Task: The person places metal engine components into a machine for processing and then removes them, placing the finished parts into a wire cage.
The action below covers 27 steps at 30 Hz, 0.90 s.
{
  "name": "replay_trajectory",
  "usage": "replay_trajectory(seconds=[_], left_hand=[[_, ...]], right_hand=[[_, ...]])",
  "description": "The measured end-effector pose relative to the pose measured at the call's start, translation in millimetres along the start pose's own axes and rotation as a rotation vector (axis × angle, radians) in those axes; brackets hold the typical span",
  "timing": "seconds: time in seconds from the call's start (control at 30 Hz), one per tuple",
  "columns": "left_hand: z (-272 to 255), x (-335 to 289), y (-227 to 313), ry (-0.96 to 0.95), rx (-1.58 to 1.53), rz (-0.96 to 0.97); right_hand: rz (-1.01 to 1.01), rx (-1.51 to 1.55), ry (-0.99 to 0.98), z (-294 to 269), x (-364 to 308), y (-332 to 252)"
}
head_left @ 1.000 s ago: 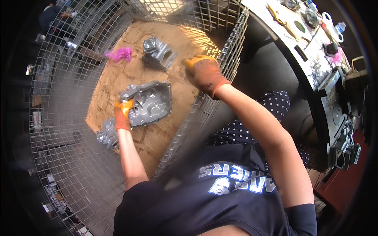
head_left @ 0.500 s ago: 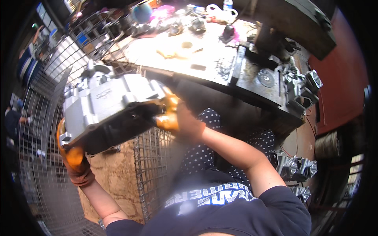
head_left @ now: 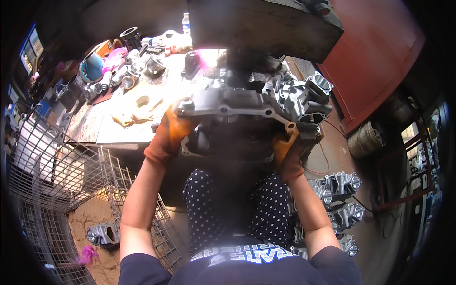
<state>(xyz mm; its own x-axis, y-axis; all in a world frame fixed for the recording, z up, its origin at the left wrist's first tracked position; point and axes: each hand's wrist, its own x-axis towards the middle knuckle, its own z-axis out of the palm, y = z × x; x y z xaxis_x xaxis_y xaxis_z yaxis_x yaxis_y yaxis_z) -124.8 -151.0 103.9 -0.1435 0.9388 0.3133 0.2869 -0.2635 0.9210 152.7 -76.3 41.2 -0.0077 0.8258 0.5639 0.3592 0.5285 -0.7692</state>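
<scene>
The left hand and right hand, both gloved in orange, held a grey casting by its two ends; whether it touched the bench was hard to tell in the dark there. A bottle stood farther back. At lower left, a small part and a pink wad lay in a wire cage.
</scene>
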Motion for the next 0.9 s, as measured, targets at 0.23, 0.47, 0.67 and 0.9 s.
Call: replay_trajectory(seconds=[0.23, 0.47, 0.67, 0.9], left_hand=[[11.3, 110.4, -84.2, -0.149, -0.2, 0.122], [4.4, 141.0, -93.3, -0.065, -0.303, -0.008], [22.6, 146.0, -95.2, -0.046, -0.169, 0.02], [26.2, 179.7, -150.3, -0.073, 0.045, 0.371]], right_hand=[[0.259, 0.709, 0.002, 37.0, 91.4, 108.5], [0.059, 0.184, -0.076, 65.0, 123.5, 104.9], [-0.163, -0.072, -0.097, 88.8, 124.4, 232.3], [0.149, -0.055, -0.118, 77.0, 127.5, 275.3]])
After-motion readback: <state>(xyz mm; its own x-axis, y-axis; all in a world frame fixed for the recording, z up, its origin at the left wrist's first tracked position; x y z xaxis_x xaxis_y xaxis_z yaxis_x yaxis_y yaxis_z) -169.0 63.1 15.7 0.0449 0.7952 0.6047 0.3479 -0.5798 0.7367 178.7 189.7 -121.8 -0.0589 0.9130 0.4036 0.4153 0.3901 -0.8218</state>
